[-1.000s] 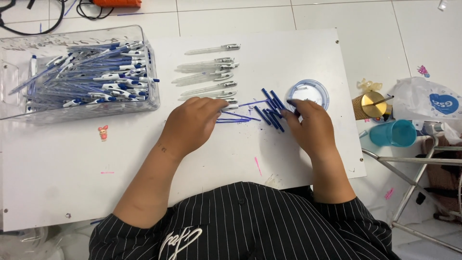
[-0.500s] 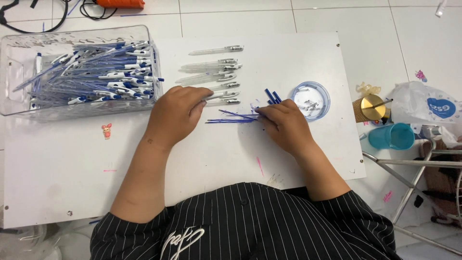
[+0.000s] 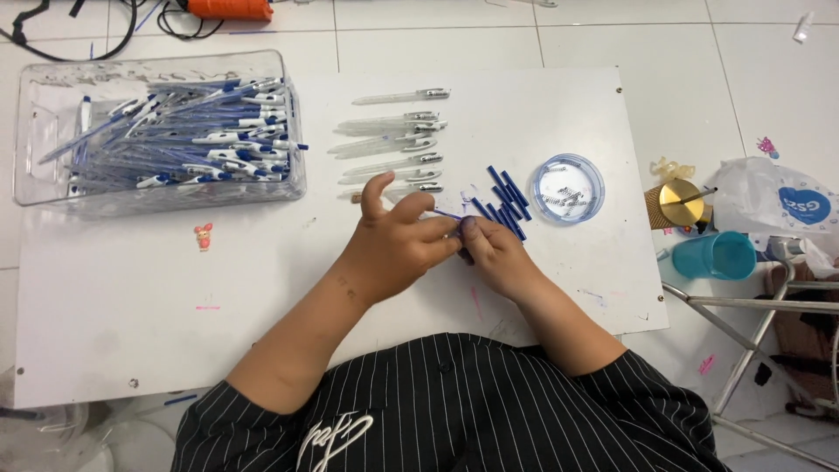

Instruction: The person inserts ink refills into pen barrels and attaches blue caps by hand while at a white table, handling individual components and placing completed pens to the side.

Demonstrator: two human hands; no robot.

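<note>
A white bench (image 3: 131, 297) — a flat board with a screw near its lower left corner and a few pink and blue marks on its surface — lies low over a floor of large white tiles (image 3: 489, 35) with grey grout lines. Light is even and bright, with soft shadows. On the floor at the top edge lie black cables (image 3: 52, 39) and an orange object (image 3: 229, 8), partly cut off. To the right of the bench stand a teal plastic cup (image 3: 712, 255) and a gold-topped round container (image 3: 680, 203), beside a white plastic bag (image 3: 778, 205) — below them, the grey metal legs (image 3: 760, 328) of a folding frame.
</note>
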